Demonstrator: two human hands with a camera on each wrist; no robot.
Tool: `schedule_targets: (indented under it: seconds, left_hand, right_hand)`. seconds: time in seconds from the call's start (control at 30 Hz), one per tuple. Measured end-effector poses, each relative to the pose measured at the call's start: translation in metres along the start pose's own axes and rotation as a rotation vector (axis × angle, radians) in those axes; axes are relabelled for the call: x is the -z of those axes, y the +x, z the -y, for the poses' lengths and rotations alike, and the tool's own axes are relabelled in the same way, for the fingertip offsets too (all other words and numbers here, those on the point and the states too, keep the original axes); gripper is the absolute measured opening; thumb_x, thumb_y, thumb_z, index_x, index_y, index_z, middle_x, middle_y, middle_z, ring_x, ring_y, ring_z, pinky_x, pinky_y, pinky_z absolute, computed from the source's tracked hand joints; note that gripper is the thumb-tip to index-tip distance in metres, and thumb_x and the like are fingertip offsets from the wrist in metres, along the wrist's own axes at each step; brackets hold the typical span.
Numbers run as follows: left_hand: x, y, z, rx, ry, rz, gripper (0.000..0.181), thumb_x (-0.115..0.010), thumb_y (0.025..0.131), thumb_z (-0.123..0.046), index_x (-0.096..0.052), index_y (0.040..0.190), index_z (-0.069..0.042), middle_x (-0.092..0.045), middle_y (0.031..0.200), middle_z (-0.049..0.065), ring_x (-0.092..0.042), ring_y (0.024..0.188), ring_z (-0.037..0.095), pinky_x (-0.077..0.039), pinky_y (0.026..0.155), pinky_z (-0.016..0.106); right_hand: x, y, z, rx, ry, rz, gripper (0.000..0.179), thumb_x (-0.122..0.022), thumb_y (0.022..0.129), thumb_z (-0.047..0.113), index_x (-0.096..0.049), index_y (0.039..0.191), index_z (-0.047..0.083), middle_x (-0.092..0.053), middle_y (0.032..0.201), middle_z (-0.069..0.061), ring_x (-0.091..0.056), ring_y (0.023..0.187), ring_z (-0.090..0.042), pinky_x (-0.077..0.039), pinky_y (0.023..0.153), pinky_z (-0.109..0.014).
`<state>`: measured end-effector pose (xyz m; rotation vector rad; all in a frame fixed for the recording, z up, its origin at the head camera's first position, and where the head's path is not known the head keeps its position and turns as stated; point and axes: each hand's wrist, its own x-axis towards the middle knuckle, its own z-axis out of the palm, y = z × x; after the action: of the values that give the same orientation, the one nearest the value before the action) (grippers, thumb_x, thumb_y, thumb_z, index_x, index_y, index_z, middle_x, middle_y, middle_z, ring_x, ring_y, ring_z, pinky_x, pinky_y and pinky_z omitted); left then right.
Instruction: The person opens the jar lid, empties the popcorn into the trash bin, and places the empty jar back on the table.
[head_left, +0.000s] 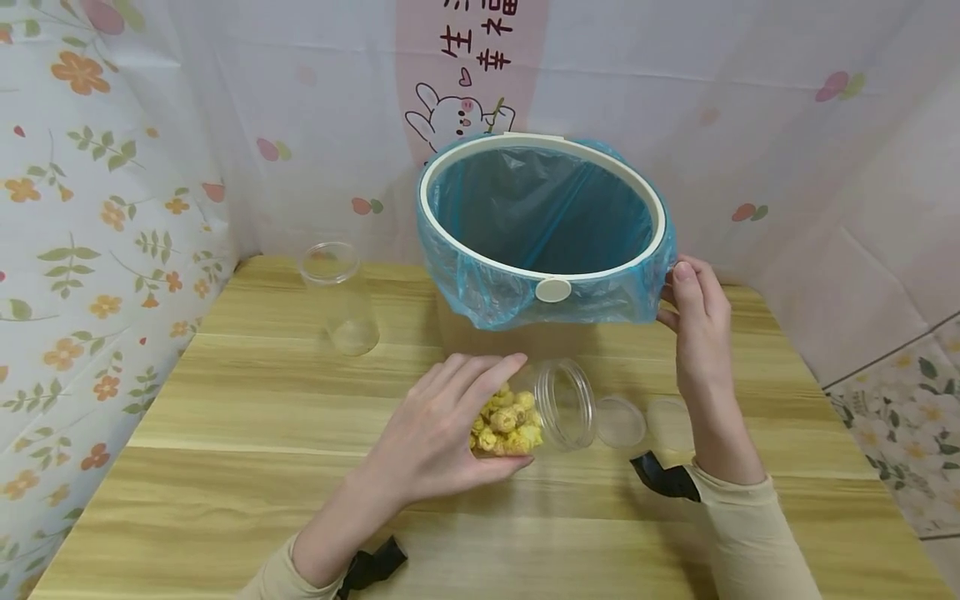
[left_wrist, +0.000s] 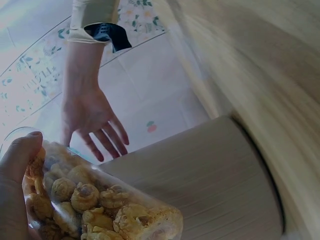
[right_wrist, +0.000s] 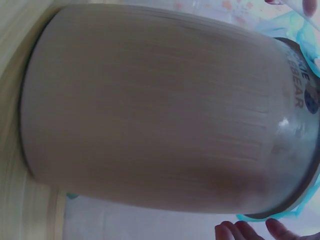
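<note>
My left hand (head_left: 442, 425) grips a clear plastic jar (head_left: 566, 406) of yellow popcorn (head_left: 510, 421), thumb on one side and fingers on the other. The jar is tipped sideways, its open mouth pointing right, in front of the bin. In the left wrist view the popcorn (left_wrist: 95, 205) packs the jar's lower part. A beige bin (right_wrist: 150, 110) stands upright, lined with a blue plastic bag (head_left: 495, 292) under a white ring (head_left: 427, 204). At the bin's right side is my right hand (head_left: 701, 325), fingers extended and fingertips right at the bag's edge.
An uncapped clear jar (head_left: 345, 304) stands at the back left of the wooden table (head_left: 247, 467). Two clear round lids (head_left: 621, 421) lie right of the tipped jar, one partly behind my right wrist. Patterned cloth (head_left: 315, 108) hangs behind the table.
</note>
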<state>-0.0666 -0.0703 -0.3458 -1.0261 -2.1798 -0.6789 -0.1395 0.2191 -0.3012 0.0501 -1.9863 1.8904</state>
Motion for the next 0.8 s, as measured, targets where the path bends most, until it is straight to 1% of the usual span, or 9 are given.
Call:
schedule_targets:
  seconds: [0.1,0.27,0.37,0.47,0.67,0.8]
  left_hand:
    - [0.003,0.003,-0.001,0.001,-0.007,-0.008,0.098,-0.088,0.070,-0.055,-0.049,0.148,-0.010,-0.068,0.124,0.000,-0.064,0.106,0.016,-0.055,0.086,0.029]
    - [0.009,0.007,-0.002,0.004,-0.006,-0.009,0.098,-0.089,0.069,-0.054,-0.050,0.147,-0.010,-0.068,0.123,0.001,-0.064,0.105,0.016,-0.056,0.086,0.029]
    - [0.013,0.010,-0.003,0.006,0.003,-0.007,0.098,-0.090,0.068,-0.053,-0.049,0.147,-0.010,-0.068,0.123,0.001,-0.064,0.105,0.016,-0.056,0.085,0.029]
    - [0.018,0.012,-0.003,0.006,0.008,-0.008,0.098,-0.090,0.068,-0.052,-0.049,0.147,-0.010,-0.068,0.122,0.001,-0.064,0.105,0.017,-0.057,0.085,0.030]
    - [0.033,0.015,-0.001,0.016,0.016,-0.014,0.097,-0.091,0.068,-0.049,-0.050,0.147,-0.009,-0.068,0.123,0.002,-0.064,0.106,0.019,-0.058,0.088,0.033]
    - [0.045,0.016,0.002,0.036,0.045,-0.007,0.096,-0.091,0.068,-0.048,-0.050,0.146,-0.010,-0.068,0.125,0.003,-0.064,0.108,0.020,-0.059,0.089,0.036]
  right_hand:
    - [-0.004,0.002,0.003,-0.027,0.024,0.017,0.028,-0.053,0.105,0.037,-0.061,0.122,0.017,-0.060,0.115,0.000,-0.064,0.105,-0.015,-0.055,0.080,-0.016]
    - [-0.008,0.004,0.007,-0.052,0.057,0.047,0.026,-0.052,0.104,0.038,-0.058,0.122,0.019,-0.057,0.111,0.001,-0.059,0.101,-0.014,-0.050,0.076,-0.020]
    - [-0.010,0.006,0.009,-0.056,0.047,0.059,0.026,-0.051,0.104,0.038,-0.056,0.122,0.020,-0.055,0.114,0.001,-0.056,0.101,-0.015,-0.049,0.078,-0.022]
    - [-0.012,0.007,0.011,-0.070,0.036,0.071,0.027,-0.051,0.104,0.039,-0.053,0.123,0.021,-0.054,0.118,0.003,-0.054,0.103,-0.015,-0.048,0.082,-0.025]
    - [-0.016,0.011,0.015,-0.085,0.024,0.064,0.025,-0.054,0.103,0.038,-0.050,0.122,0.022,-0.056,0.121,0.003,-0.055,0.107,-0.014,-0.047,0.088,-0.029]
    - [-0.018,0.012,0.016,-0.087,0.021,0.059,0.021,-0.053,0.103,0.037,-0.051,0.117,0.022,-0.057,0.116,0.003,-0.056,0.104,-0.015,-0.046,0.088,-0.032]
